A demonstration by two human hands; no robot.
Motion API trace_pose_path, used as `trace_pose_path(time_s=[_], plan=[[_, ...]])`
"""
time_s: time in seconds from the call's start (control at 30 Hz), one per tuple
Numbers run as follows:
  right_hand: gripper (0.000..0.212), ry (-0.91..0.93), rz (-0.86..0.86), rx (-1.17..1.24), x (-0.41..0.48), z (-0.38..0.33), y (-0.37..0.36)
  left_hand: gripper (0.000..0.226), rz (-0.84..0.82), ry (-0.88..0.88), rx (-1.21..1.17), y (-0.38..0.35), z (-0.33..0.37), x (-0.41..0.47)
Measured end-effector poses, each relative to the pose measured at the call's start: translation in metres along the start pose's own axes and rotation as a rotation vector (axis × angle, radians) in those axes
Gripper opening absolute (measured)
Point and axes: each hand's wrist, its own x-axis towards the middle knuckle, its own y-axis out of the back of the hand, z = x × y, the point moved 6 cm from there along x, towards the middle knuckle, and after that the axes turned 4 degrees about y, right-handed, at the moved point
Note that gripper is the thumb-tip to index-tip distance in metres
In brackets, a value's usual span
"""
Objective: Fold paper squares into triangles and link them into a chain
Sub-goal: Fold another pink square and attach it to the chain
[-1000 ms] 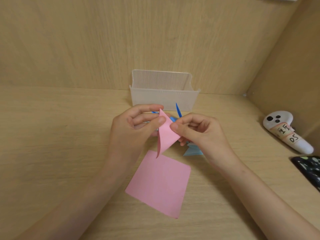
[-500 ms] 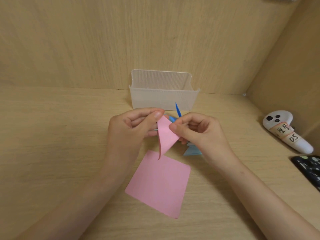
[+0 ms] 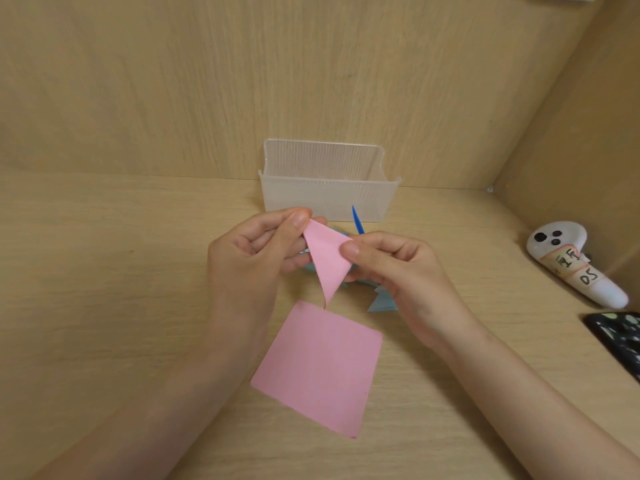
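Listing from the head view.

- Left hand point(image 3: 249, 261): thumb and forefinger pinch the top corner of the pink fold point(image 3: 325, 261).
- Right hand point(image 3: 401, 271): thumb and curled fingers pinch the fold's right corner.
- Pink fold: triangular, held in the air between both hands. Its long point hangs down, with the tip just above the pink square point(image 3: 317, 368).
- Pink square: flat on the desk point(image 3: 104, 271), turned cornerwise, between the forearms.
- Blue pieces point(image 3: 381, 301): folded light-blue paper on the desk under and behind the hands, mostly hidden. Whether they are linked cannot be told.
- Blue tip point(image 3: 357, 220): darker, standing up behind the right hand, in front of the bin point(image 3: 329, 192).
- Bin: clear ribbed plastic, upright against the back wall.
- Controller point(image 3: 571, 261): white with a taped label, lying at the right near the side wall.
- Phone point(image 3: 620, 337): dark and patterned, at the right edge, cut off by the frame.
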Motion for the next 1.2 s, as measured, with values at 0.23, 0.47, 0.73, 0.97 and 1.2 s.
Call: trace_pose_path(time_s=[0.23,0.47,0.73,0.97,1.2], plan=[[0.011,-0.007,0.069,0.008,0.000,-0.001,0.003,0.007,0.004,0.031,-0.026,-0.001,-0.005,-0.002],[0.001,-0.010,0.056,-0.058,-0.003,-0.004,0.000,0.007,0.014,0.032,-0.091,-0.001,-0.004,-0.001],[0.007,0.046,0.146,-0.132,-0.005,-0.015,0.007,0.008,-0.060,-0.034,0.050,-0.003,-0.005,0.003],[0.010,0.174,0.149,-0.250,-0.007,-0.027,0.010,0.031,-0.198,-0.207,0.387,-0.009,0.006,0.008],[0.012,0.338,0.030,-0.375,-0.010,-0.034,0.004,0.015,-0.172,-0.310,0.545,-0.008,0.008,0.007]])
